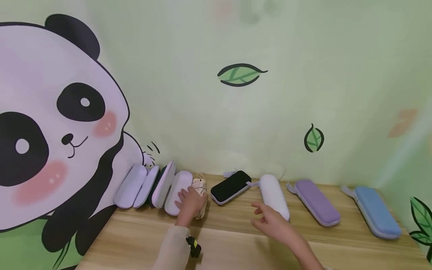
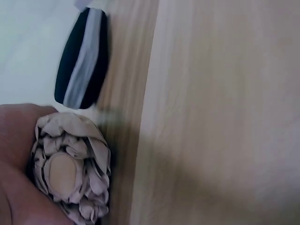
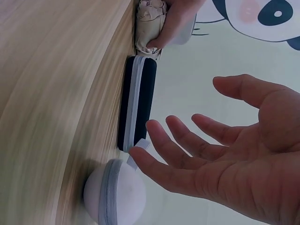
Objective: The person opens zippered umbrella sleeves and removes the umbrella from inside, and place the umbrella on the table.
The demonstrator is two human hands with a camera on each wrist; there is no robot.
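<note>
My left hand grips a beige ruffled fabric pouch that stands on the wooden table. In the left wrist view, the pouch shows its gathered folds and an oval end, with fingers along one side. My right hand hovers by the near end of a white zippered case, holding nothing. Its fingers are spread and slightly bent in the right wrist view, where the white case lies below them. A black zippered case with a pale edge lies between the pouch and the white case.
Left of the pouch, several pale lilac cases lean in a row against the wall. A purple case and a blue case lie to the right. The table meets a green wall painted with a panda.
</note>
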